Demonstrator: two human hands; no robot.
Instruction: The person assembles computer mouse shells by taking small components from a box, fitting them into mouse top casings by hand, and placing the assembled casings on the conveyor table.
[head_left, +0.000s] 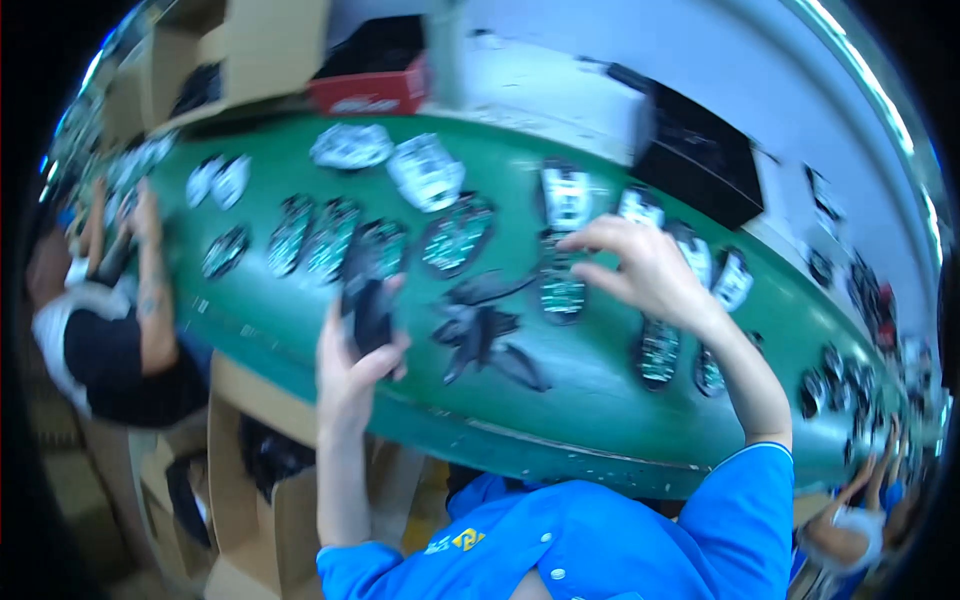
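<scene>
My left hand (350, 372) is closed round a smooth, dark, curved shell (371, 318), held up over the green work surface (570, 385). My right hand (645, 268) hovers with thumb and forefinger apart, and nothing shows between them. Just beside its fingertips lies a dark oval piece with a green, circuit-like inside (562, 292). Between my hands rests a loose pile of dark curved pieces (480, 330). More green-patterned ovals (458, 235) lie beyond my left hand. Others (658, 355) sit below my right forearm. Motion blurs fine detail.
White-lined pieces (427, 172) lie along the far side. Behind them stand a red box (370, 92) and a black bin (700, 155). Open cardboard boxes (270, 520) stand below the near edge. Other people work at the far left (115, 335) and far right (845, 535).
</scene>
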